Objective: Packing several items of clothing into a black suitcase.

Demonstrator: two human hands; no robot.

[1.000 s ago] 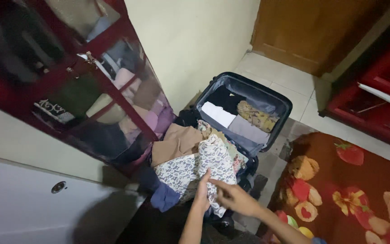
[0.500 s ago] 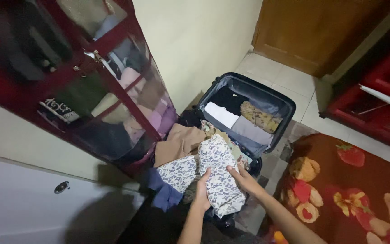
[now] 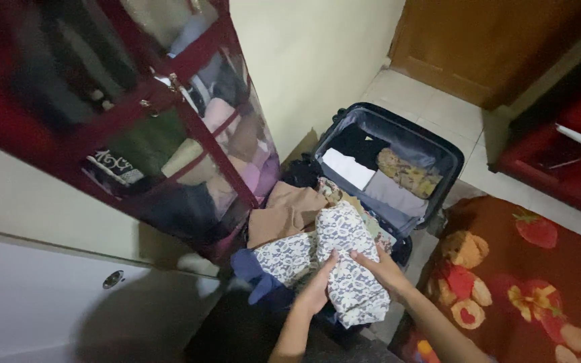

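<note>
Both hands are on a white lace-patterned garment (image 3: 347,265) that lies on top of the clothes heaped in the near half of an open dark suitcase (image 3: 438,144) on the tiled floor. The left hand (image 3: 321,286) grips the garment's left edge with fingers curled into the cloth, and the right hand (image 3: 381,265) lies over its middle, fingers closed around a fold, so each hand holds fabric rather than resting open. The step in hand looks like folding or smoothing this piece down onto the pile; it seems partly done, as the lower end of the garment hangs loose over the suitcase's near edge. A tidy finish would call for tucking that loose end under and pressing the fold flat without dragging the tan garment (image 3: 287,212) just beside it or the second lace piece (image 3: 284,255) it touches. The far half of the case holds flat folded pieces, white (image 3: 347,168) and grey (image 3: 395,195) among them. A red-framed wardrobe (image 3: 189,134) stands at the left, a bear-print blanket (image 3: 526,269) at the right.
</note>
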